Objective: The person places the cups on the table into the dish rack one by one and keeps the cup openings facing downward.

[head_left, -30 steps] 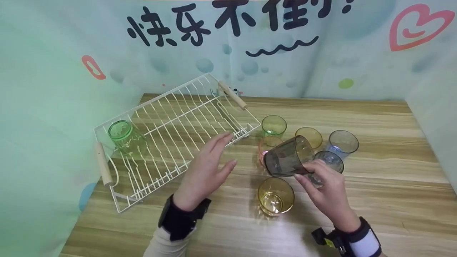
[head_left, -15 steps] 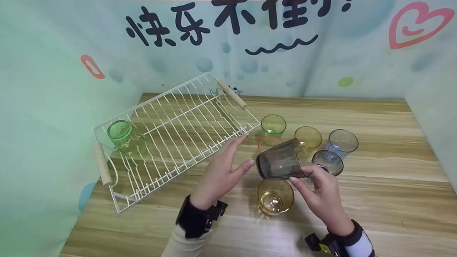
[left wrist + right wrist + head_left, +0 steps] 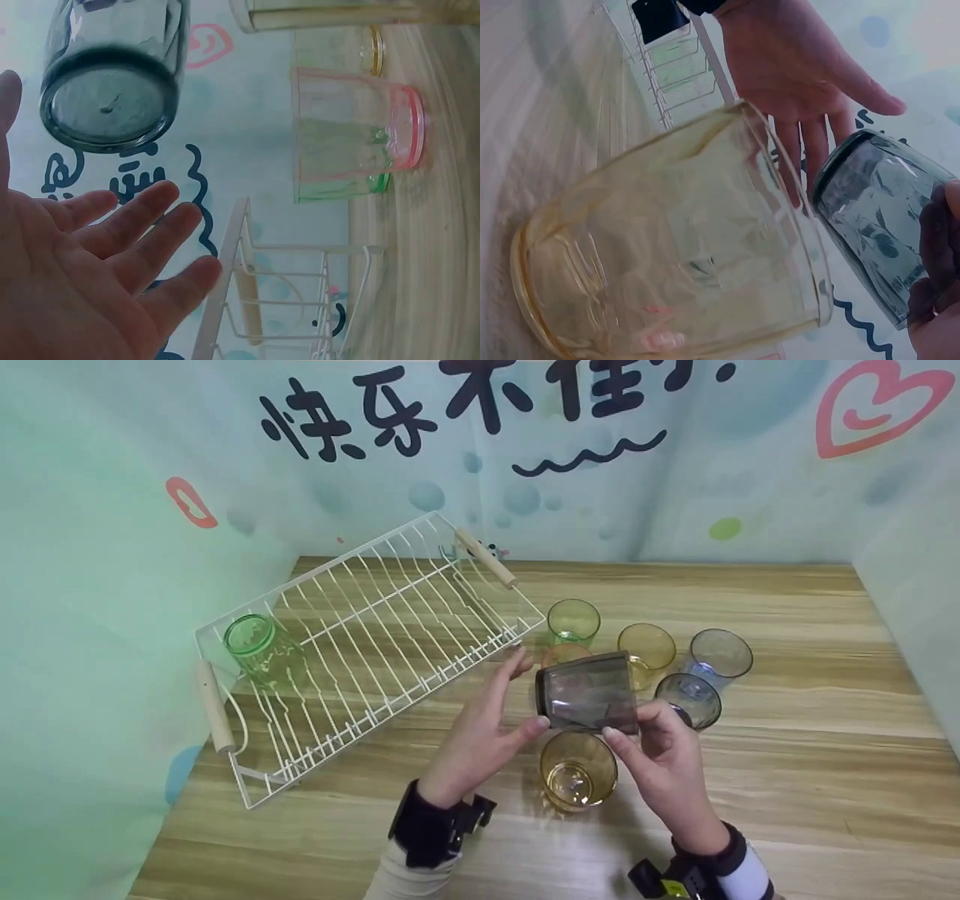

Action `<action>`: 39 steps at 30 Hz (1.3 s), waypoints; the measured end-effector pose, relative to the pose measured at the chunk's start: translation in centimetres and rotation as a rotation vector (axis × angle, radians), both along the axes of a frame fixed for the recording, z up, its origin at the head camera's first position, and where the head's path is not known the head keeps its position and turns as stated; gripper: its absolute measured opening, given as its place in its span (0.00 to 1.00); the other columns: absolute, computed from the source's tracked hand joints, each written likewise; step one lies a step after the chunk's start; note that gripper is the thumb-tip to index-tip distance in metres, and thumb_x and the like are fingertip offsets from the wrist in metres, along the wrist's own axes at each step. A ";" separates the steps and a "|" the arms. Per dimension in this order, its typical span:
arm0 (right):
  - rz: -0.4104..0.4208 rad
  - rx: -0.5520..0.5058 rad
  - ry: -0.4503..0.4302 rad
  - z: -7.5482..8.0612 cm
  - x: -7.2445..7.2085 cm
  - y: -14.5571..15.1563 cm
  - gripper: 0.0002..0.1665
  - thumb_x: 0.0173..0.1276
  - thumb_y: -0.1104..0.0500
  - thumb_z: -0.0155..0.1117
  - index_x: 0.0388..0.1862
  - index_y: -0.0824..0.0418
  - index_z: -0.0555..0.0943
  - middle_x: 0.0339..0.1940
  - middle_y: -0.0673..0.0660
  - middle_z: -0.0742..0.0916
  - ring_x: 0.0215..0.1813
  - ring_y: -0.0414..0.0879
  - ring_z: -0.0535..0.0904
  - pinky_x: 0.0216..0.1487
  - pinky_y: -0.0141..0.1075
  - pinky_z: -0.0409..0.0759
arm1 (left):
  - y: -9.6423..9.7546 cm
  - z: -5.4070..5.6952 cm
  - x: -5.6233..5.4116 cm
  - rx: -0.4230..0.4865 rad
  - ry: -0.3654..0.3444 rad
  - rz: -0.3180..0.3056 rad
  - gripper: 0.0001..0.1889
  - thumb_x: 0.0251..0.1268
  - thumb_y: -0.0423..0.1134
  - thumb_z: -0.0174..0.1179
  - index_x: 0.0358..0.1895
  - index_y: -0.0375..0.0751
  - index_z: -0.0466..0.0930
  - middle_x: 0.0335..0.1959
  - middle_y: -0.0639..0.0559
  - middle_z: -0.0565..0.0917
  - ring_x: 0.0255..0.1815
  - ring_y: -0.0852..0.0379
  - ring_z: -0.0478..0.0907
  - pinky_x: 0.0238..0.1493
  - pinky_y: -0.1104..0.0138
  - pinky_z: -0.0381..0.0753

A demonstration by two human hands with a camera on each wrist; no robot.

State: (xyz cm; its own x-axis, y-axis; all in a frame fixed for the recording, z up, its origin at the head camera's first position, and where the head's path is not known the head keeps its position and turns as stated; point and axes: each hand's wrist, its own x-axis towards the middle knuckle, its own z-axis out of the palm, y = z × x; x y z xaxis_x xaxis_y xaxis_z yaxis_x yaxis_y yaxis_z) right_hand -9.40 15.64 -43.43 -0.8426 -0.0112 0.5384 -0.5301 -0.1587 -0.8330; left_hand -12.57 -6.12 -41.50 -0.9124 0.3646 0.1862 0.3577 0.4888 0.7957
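Note:
A smoky grey glass (image 3: 589,690) lies sideways in the air, its base toward the left. My right hand (image 3: 667,772) grips it at the rim end between thumb and fingers. Beside the base is my left hand (image 3: 487,742), fingers extended and thumb apart; in the left wrist view the palm (image 3: 82,277) faces up under the glass's round base (image 3: 112,101), with a gap between them. An amber glass (image 3: 577,772) stands upright on the table just below the grey one. Partly hidden behind the grey glass is a pink glass (image 3: 564,655).
A white wire dish rack (image 3: 316,572) with wooden handles stands at the left, holding an upturned green glass (image 3: 262,649) at its left end. Upright behind my right hand are a green glass (image 3: 574,622), another amber glass (image 3: 646,649), a blue glass (image 3: 720,656) and a blue-grey glass (image 3: 688,701).
My right hand has brought the grey glass slightly left and turned it from tilted to nearly level. My left hand has moved right, from the rack's front edge to the glass's base.

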 end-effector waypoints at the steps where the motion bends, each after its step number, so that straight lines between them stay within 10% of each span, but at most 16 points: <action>1: 0.004 -0.016 -0.004 0.0 0.0 -0.1 0.11 0.56 0.85 0.57 0.36 0.79 0.72 0.38 0.46 0.87 0.44 0.36 0.83 0.52 0.26 0.80 | 0.1 -0.1 0.0 0.004 -0.004 -0.002 0.59 0.47 0.83 0.34 0.79 0.45 0.45 0.77 0.48 0.62 0.76 0.44 0.61 0.76 0.45 0.59; 13: 0.031 -0.055 -0.094 -0.2 0.3 -0.1 0.13 0.61 0.79 0.60 0.39 0.64 0.76 0.39 0.48 0.87 0.43 0.39 0.83 0.47 0.26 0.82 | 1.4 -1.0 -0.2 0.066 -0.035 -0.041 0.60 0.49 0.82 0.37 0.80 0.46 0.39 0.76 0.41 0.62 0.73 0.42 0.66 0.76 0.46 0.61; 39: 0.026 0.026 -0.113 -0.3 -0.2 -0.2 0.10 0.58 0.82 0.60 0.37 0.76 0.72 0.39 0.49 0.86 0.42 0.39 0.82 0.44 0.27 0.82 | 1.8 -1.2 -0.1 0.329 -0.038 -0.060 0.51 0.59 0.70 0.49 0.79 0.44 0.46 0.76 0.39 0.59 0.66 0.44 0.74 0.71 0.62 0.71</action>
State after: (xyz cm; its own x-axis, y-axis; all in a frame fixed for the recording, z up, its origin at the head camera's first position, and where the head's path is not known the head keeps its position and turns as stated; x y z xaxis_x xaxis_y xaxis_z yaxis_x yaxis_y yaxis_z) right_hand -9.56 15.43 -43.70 -0.8972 -0.0465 0.4391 -0.4285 -0.1484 -0.8913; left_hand -12.67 -4.36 -42.67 -0.8996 0.3440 0.2691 0.3453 0.1829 0.9205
